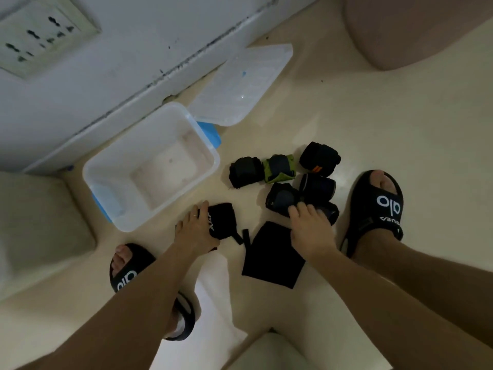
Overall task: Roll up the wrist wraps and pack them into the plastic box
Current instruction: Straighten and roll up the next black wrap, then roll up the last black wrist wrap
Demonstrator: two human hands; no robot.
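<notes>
A clear plastic box (101, 172) with blue handles stands on the floor by the wall, with nothing inside. My left hand (193, 231) rests on a black wrist wrap (222, 220) with white lettering, just right of the box. Several rolled wraps lie in a cluster to the right: a black one (245, 170), a green one (280, 168), another black one (320, 157) with an orange tag, and dark ones (317, 188) closer to me. My right hand (309, 228) reaches onto a dark roll (280, 198) at the cluster's near edge. A flat black cloth (272, 259) lies under my right wrist.
The box's clear lid (240, 84) lies flat beyond the box, near the skirting. My feet in black sandals stand at left (128, 273) and right (378, 206). A round pinkish object (416, 28) sits at the far right. A beige block (40, 231) sits left.
</notes>
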